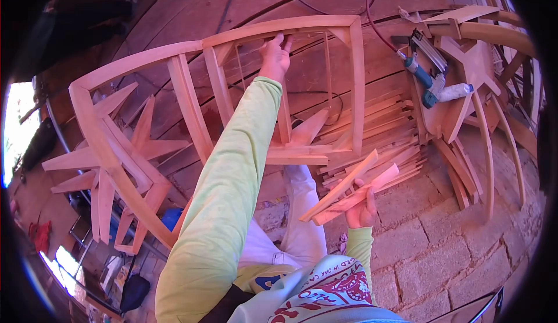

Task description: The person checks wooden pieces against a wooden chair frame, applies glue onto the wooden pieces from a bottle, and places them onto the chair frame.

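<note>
My left hand (275,55) reaches far out and grips the curved top rail of a pale wooden frame (359,84), its fingers at the rail's inner edge. The frame looks like furniture work, with upright bars, corner blocks and a lower rail. Close to my body on the right, my right hand (361,205) is closed around a few short wooden pieces (343,189), which point up to the right. Part of that hand is hidden behind the pieces. A stack of thin wooden strips (401,143) lies just beyond it.
A teal air nailer (423,79) on a dark red hose (376,25) rests on wooden parts at the right. Curved wooden legs (483,154) stand near it. Star-shaped wooden pieces (145,145) are at the left. The ground has brick paving (430,253) and wide boards (174,9).
</note>
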{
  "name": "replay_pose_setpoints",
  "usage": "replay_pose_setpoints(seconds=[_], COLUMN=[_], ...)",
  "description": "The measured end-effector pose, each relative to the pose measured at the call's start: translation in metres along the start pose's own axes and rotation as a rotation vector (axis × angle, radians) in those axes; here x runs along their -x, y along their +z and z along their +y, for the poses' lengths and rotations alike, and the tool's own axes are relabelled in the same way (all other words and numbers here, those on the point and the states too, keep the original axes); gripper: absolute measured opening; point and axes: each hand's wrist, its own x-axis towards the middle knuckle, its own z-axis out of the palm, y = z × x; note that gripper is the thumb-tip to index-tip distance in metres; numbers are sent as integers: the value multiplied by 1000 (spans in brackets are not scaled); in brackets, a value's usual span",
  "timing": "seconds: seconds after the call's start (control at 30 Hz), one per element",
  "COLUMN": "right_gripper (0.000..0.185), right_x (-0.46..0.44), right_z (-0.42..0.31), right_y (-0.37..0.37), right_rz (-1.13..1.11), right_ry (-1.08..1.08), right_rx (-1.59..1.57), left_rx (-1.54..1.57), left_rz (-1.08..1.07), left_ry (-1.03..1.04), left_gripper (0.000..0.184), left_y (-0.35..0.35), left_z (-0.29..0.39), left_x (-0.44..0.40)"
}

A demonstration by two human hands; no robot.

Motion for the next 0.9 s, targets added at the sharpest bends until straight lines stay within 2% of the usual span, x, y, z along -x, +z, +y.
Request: replay_pose_setpoints(seconds=[0.17,0.23,0.27,0.37,0.53,0.63,0.7,0.73,0.77,0.8,0.87,0.9], right_gripper=[53,54,54,54,54,54,61,65,66,66,64,63], right_x=[0,-1,0,-1,3,-5,-23,-33,-40,-50,-66,-79], right_z=[0,1,3,2,2,3,-2,-4,-6,-11,-18,-24], right_y=[3,6,12,27,32,27,29,33,38,40,60,59], right_rz=[-18,-43,-46,-62,-53,-53,-197,-260,-200,-145,-175,-179], right_ry=[-9,-10,-7,-17,-17,-21,-5,-14,-18,-24,-88,-127], right_rx=[-3,-12,-22,-41,-43,-11,30,44,54,66,53,36], left_rx=[-116,-112,-82,-94,-292,-358,-478,-537,-599,-675,-942,-1040], left_rz=[15,-37,47,251,244,224,290,164,2,-161,-444,-589], left_ry=[-18,-42,-18,-2,-95,-145,-129,-189,-274,-261,-83,-116], left_gripper=[24,36,25,27,25,29,42,44,39,35,27,26], left_y=[9,9,26,59,71,78,67,50,33,32,45,50], left_z=[9,10,12,12,10,20,22,29,34,41,49,58], left_x=[37,48,62,56,14,24,40,60,81,123,217,254])
